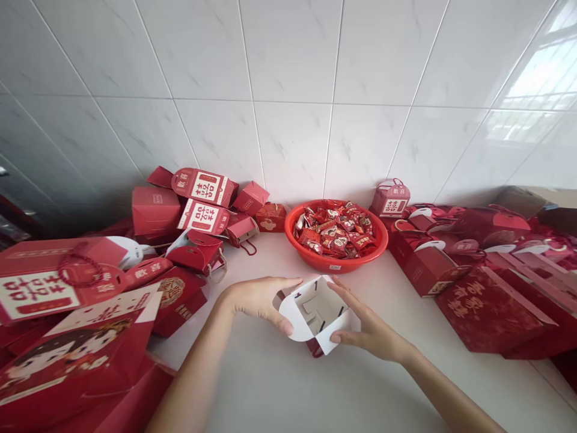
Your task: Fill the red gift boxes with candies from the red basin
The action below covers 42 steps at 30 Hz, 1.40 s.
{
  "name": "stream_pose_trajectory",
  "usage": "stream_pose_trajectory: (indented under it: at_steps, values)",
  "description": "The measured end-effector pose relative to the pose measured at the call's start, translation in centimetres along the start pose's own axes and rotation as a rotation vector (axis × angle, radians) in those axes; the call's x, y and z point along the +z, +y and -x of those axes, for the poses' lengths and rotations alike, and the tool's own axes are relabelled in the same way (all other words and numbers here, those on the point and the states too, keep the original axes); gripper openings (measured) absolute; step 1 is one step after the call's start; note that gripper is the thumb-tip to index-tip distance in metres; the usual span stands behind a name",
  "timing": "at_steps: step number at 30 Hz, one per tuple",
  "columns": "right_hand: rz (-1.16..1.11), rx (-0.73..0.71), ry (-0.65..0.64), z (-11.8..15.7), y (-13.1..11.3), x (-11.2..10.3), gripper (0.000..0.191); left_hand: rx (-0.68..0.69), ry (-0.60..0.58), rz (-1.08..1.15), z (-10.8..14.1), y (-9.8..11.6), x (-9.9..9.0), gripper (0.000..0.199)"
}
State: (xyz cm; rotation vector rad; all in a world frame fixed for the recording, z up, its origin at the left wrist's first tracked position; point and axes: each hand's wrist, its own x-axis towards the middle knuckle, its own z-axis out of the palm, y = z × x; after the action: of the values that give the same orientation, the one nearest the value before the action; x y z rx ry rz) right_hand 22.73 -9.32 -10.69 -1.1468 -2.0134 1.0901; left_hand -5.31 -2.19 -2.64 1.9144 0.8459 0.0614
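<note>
Between my two hands is a small red gift box, white on the inside, with its top flaps spread apart so I look down into it. No candy shows inside. My left hand grips its left side, the thumb on a rounded white flap and the fingers behind. On the right side, my right hand holds another flap, thumb in front and fingers along the far edge. Just beyond the box stands a round red plastic basin heaped with red-wrapped candies.
Red gift boxes with white labels lie piled on the left, some with cord handles. More red boxes stand in rows on the right, several with raised flaps. A white tiled wall rises behind the pale tabletop.
</note>
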Motion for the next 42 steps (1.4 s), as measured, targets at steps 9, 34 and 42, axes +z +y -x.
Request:
stream_pose_trajectory:
  at_steps: [9, 34, 42]
  values:
    - [0.266, 0.033, 0.243, -0.3, -0.2, -1.5, 0.059, -0.001, 0.242, -0.062, -3.4, -0.4, 1.6, 0.089]
    - [0.521, 0.381, 0.393, -15.0, -0.8, -7.4, 0.041, 0.173, 0.695, -0.209, -7.6, 2.3, -2.5, 0.023]
    - [0.069, 0.231, 0.649, -14.9, 0.8, -8.5, 0.009, 0.078, 0.677, -0.383, -14.4, 1.6, -5.9, 0.027]
